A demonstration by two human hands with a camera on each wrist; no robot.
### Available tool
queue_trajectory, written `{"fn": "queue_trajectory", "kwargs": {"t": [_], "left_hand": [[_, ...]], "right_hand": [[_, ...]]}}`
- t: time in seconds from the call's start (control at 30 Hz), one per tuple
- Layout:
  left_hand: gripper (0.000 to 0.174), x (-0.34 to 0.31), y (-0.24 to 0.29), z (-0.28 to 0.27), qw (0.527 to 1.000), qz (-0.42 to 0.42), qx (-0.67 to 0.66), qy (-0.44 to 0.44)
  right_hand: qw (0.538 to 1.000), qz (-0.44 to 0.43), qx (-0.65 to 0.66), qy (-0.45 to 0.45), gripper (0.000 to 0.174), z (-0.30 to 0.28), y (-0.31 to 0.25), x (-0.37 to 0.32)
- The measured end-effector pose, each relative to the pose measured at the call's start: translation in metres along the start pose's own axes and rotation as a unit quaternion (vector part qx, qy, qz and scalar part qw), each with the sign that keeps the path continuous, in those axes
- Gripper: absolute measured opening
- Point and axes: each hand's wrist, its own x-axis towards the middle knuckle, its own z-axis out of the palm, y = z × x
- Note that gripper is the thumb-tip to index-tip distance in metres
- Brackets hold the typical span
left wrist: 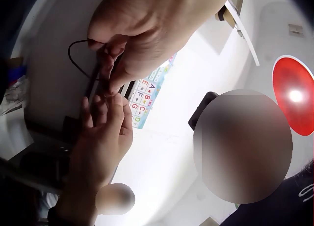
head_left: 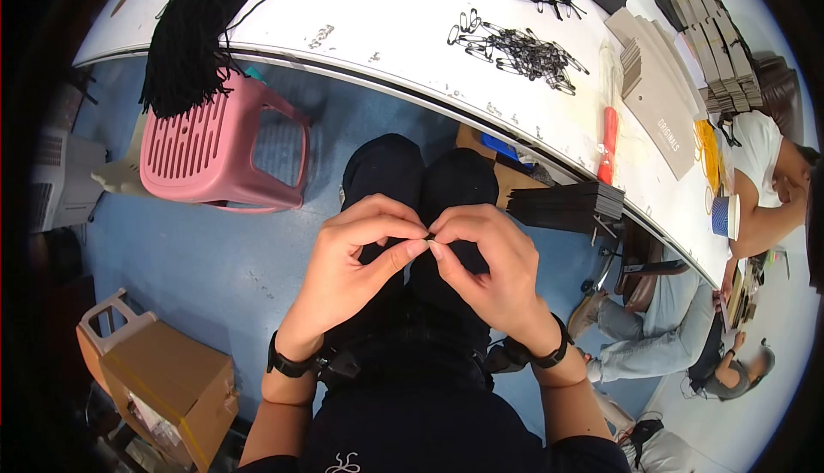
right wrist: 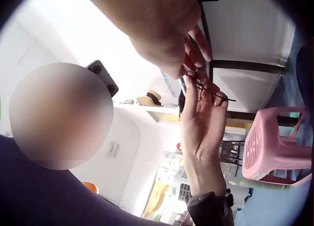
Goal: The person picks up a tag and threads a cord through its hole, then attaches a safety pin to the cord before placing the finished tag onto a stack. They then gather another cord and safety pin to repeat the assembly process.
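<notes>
Both hands meet in front of the lap, fingertips together. The left hand (head_left: 365,250) pinches a thin black cord (right wrist: 231,100) between thumb and fingers; in the right wrist view the cord runs across its fingers and sticks out past them. From the other side, the right hand (head_left: 493,254) pinches the same cord, its thumb and index fingertip right at the left hand's fingertips. A dark loop of cord (left wrist: 70,56) bows out beside the left hand in the left wrist view. The part between the fingertips is mostly hidden.
On the white table (head_left: 386,9) lie a pile of black pin-like loops (head_left: 524,52), a bundle of black cords (head_left: 193,44), a red-handled tool (head_left: 608,142) and grey cards (head_left: 661,112). A pink stool (head_left: 184,147) and cardboard box (head_left: 167,379) stand left. People sit at right.
</notes>
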Motion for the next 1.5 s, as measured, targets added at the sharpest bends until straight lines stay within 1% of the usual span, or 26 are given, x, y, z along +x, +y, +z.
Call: {"fn": "queue_trajectory", "kwargs": {"t": [0.07, 0.13, 0.2, 0.33, 0.4, 0.43, 0.47, 0.5, 0.57, 0.63, 0.67, 0.73, 0.77, 0.83, 0.87, 0.9, 0.97, 1.03, 1.07, 1.13, 1.17, 1.2, 1.23, 1.27, 1.33, 1.5], "left_hand": [[0.013, 0.001, 0.003, 0.003, 1.000, 0.007, 0.019, 0.010], [0.014, 0.002, 0.004, 0.004, 0.999, 0.015, 0.038, 0.019], [0.015, 0.004, 0.005, 0.002, 0.990, 0.051, 0.128, 0.007], [0.018, 0.004, -0.001, -0.003, 0.991, 0.037, 0.130, -0.014], [0.020, 0.001, -0.005, -0.002, 0.998, -0.052, -0.029, 0.010], [0.020, 0.000, -0.003, -0.001, 0.998, -0.052, -0.029, 0.011], [0.020, 0.001, 0.002, 0.001, 0.983, -0.093, -0.153, 0.033], [0.020, 0.001, 0.004, 0.002, 0.951, -0.132, -0.274, 0.054], [0.021, -0.001, 0.000, -0.002, 0.945, -0.130, -0.297, 0.038], [0.021, -0.002, -0.003, -0.003, 0.921, -0.126, -0.367, 0.009], [0.021, -0.001, -0.002, -0.003, 0.922, -0.126, -0.367, 0.010], [0.018, 0.001, 0.003, -0.004, 0.953, -0.149, -0.260, 0.042], [0.018, 0.001, 0.004, -0.006, 0.953, -0.149, -0.260, 0.042], [0.015, 0.000, 0.005, -0.012, 0.975, -0.131, -0.173, 0.050], [0.015, 0.000, 0.010, -0.013, 0.980, -0.141, -0.135, 0.043], [0.015, 0.000, 0.009, -0.015, 0.980, -0.141, -0.135, 0.043], [0.014, -0.001, 0.006, -0.021, 0.982, -0.168, -0.059, -0.057], [0.015, -0.002, 0.012, -0.018, 0.983, -0.166, -0.053, -0.061], [0.016, -0.002, 0.012, -0.018, 0.983, -0.156, -0.069, -0.067], [0.016, -0.005, 0.016, -0.018, 0.983, -0.145, -0.084, -0.073], [0.016, -0.006, 0.018, -0.018, 0.981, -0.138, -0.114, -0.076], [0.017, -0.008, 0.021, -0.018, 0.978, -0.132, -0.144, -0.079], [0.017, -0.008, 0.024, -0.018, 0.978, -0.132, -0.143, -0.079], [0.016, -0.009, 0.027, -0.019, 0.982, -0.123, -0.122, -0.077], [0.016, -0.010, 0.031, -0.019, 0.986, -0.115, -0.099, -0.074], [0.014, -0.014, 0.034, -0.029, 0.992, -0.090, 0.015, -0.089]], "right_hand": [[0.999, -0.021, -0.034, -0.016, 0.024, -0.001, -0.001, 0.001], [0.999, -0.015, -0.045, -0.016, 0.024, -0.001, -0.001, 0.000], [0.998, -0.009, -0.056, -0.016, 0.024, -0.001, -0.002, -0.001], [0.998, -0.015, -0.061, -0.025, 0.024, -0.002, 0.000, -0.001], [0.998, -0.016, -0.057, -0.025, 0.024, -0.002, 0.001, -0.002], [0.997, -0.016, -0.068, -0.027, 0.023, -0.002, 0.002, -0.004], [0.996, -0.016, -0.078, -0.029, 0.023, -0.002, 0.002, -0.004], [0.996, -0.016, -0.078, -0.029, 0.023, -0.002, 0.002, -0.005], [0.995, -0.020, -0.093, -0.043, 0.022, -0.001, 0.000, -0.005], [0.994, -0.023, -0.098, -0.032, 0.021, 0.002, 0.001, -0.006], [0.994, -0.026, -0.102, -0.021, 0.021, 0.003, 0.002, -0.007], [0.995, -0.014, -0.097, -0.004, 0.021, 0.002, 0.004, -0.008], [0.996, 0.000, -0.093, 0.013, 0.022, 0.001, 0.005, -0.009], [0.996, 0.015, -0.086, 0.021, 0.020, -0.003, 0.005, -0.011], [0.997, 0.056, -0.046, 0.024, 0.019, -0.005, 0.003, -0.013], [0.995, 0.096, -0.005, 0.026, 0.017, -0.005, 0.002, -0.014], [0.993, 0.111, 0.028, 0.017, 0.014, -0.006, -0.002, -0.015], [0.983, 0.157, 0.089, 0.021, 0.013, -0.007, -0.003, -0.016], [0.983, 0.157, 0.089, 0.021, 0.013, -0.008, -0.002, -0.016], [0.963, 0.198, 0.183, 0.000, 0.010, -0.009, 0.001, -0.017], [0.963, 0.198, 0.183, 0.000, 0.010, -0.008, 0.002, -0.017], [0.915, 0.251, 0.316, -0.017, 0.009, -0.008, 0.003, -0.018], [0.846, 0.297, 0.442, -0.034, 0.008, -0.008, 0.004, -0.018], [0.845, 0.297, 0.443, -0.034, 0.008, -0.008, 0.005, -0.019], [0.789, 0.295, 0.534, -0.078, 0.008, -0.010, 0.008, -0.019], [0.791, 0.312, 0.519, -0.082, 0.008, -0.013, 0.005, -0.019]]}}
